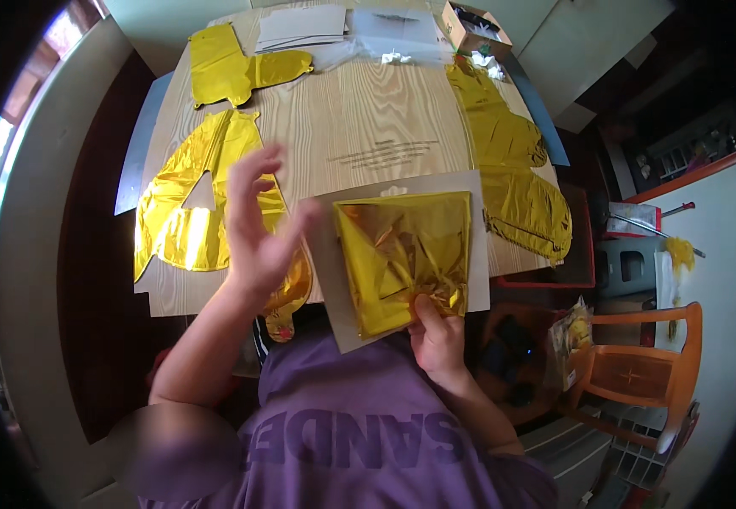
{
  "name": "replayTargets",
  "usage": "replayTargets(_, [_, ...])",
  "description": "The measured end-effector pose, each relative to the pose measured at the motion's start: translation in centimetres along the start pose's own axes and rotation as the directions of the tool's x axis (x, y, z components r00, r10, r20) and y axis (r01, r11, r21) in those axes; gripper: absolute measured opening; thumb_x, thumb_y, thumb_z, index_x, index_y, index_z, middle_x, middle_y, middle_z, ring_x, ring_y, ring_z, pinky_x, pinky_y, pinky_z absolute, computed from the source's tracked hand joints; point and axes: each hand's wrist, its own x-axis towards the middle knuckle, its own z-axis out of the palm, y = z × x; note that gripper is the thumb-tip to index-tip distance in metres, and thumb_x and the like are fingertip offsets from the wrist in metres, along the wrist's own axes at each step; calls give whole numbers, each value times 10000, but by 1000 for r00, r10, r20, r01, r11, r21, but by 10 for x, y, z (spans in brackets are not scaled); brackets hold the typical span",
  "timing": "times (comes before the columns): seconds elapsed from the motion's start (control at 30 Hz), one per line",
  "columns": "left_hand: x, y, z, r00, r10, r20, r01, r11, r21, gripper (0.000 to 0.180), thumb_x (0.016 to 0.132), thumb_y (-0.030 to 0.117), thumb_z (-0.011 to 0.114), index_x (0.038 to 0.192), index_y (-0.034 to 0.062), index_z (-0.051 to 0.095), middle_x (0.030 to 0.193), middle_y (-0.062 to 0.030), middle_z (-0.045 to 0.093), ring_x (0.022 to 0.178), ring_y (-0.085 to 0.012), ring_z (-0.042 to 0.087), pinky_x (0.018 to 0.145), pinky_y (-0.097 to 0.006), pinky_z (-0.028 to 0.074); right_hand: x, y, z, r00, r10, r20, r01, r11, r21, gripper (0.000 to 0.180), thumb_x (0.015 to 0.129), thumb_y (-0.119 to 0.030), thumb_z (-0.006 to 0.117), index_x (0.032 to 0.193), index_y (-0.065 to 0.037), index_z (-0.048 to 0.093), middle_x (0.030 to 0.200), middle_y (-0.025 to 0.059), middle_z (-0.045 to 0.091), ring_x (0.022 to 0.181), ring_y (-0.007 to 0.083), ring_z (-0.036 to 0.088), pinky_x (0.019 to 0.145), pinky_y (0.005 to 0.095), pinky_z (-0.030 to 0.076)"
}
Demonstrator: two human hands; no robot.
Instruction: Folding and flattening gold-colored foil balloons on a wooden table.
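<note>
My right hand grips the lower edge of a folded gold foil balloon, its thumb pressed on the front. The foil lies flat against a grey card with a hanging hole at its top, held tilted above the table's near edge. My left hand is raised just left of the card, fingers apart and holding nothing. Below it, a gold foil piece hangs over the table edge, partly hidden by my forearm. A flat gold foil balloon with a triangular opening lies behind my left hand.
On the wooden table lie another gold foil balloon at far left and a curvy one along the right. Cards, clear plastic sheets and an open box sit at the back. A wooden chair stands at right.
</note>
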Motion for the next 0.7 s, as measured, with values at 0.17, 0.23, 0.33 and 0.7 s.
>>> replayTargets(0.17, [0,13,4,616,-612,496,721,185,-668,662,971,299,652,1515,55,366,1388,-163,546,1223,-266,571,1012,-431,497,-4,6,24,994,33,107,-39,998,53,285,1004,-156,628,1265,-49,583,1138,38,643,985,147,623,852,307,520])
replayTargets(0.23, [-12,19,-3,574,-533,622,781,130,-611,562,963,244,658,1445,35,459,1302,-143,610,1163,-248,610,994,-422,513,-5,11,22,992,47,115,-56,996,69,308,1009,-130,613,1302,-48,567,1197,58,643,1048,167,633,900,326,528])
replayTargets(0.33, [-38,42,-12,423,-556,715,845,-43,-533,420,935,104,665,1327,1,551,1202,-101,665,1072,-213,653,957,-392,529,-7,16,19,993,-24,112,20,999,33,278,1019,-115,596,1286,-41,570,1198,54,637,1047,156,622,919,315,511])
replayTargets(0.7, [-92,27,-55,124,-493,861,953,-184,-242,348,942,150,686,1255,19,609,1081,-51,684,986,-149,645,850,-323,531,0,-42,-56,956,218,196,-215,976,-40,680,1028,-542,471,1376,41,497,1166,159,680,1003,211,675,901,360,532])
